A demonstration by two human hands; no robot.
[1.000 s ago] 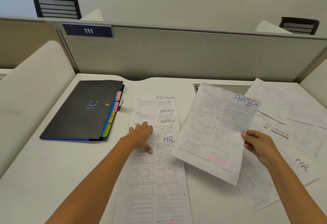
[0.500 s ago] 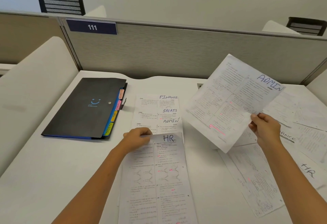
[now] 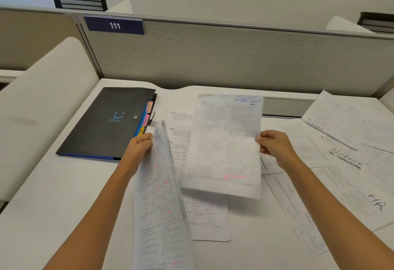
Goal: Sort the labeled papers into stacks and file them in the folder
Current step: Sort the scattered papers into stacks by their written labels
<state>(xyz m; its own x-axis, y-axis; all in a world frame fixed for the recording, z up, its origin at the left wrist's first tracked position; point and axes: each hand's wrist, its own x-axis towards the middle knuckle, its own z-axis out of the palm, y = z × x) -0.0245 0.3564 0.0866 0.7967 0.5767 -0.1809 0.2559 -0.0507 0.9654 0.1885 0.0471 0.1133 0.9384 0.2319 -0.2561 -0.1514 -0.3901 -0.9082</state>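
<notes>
My left hand [image 3: 139, 149] grips the upper left edge of the HR sheet [image 3: 158, 205] and lifts it up on its side, off the sorted row of papers [image 3: 180, 133]. My right hand [image 3: 275, 146] pinches the right edge of the ADMIN sheet [image 3: 226, 146], which hangs blurred over the middle of that row. The black folder [image 3: 102, 122] with coloured index tabs [image 3: 146, 118] lies closed at the left. Unsorted papers labelled SPORTS [image 3: 332, 118], FINANCE [image 3: 345, 156] and HR [image 3: 377, 203] are spread over the right side of the desk.
A grey partition [image 3: 213, 56] with a blue "111" plate [image 3: 114, 25] closes off the back of the white desk [image 3: 53, 195]. A cable slot [image 3: 285, 107] sits at the rear centre. A white padded side panel [image 3: 42, 99] rises on the left.
My left hand has lifted the HR sheet up off the row. My right hand has carried the ADMIN sheet left, from above the loose pile to over the sorted row.
</notes>
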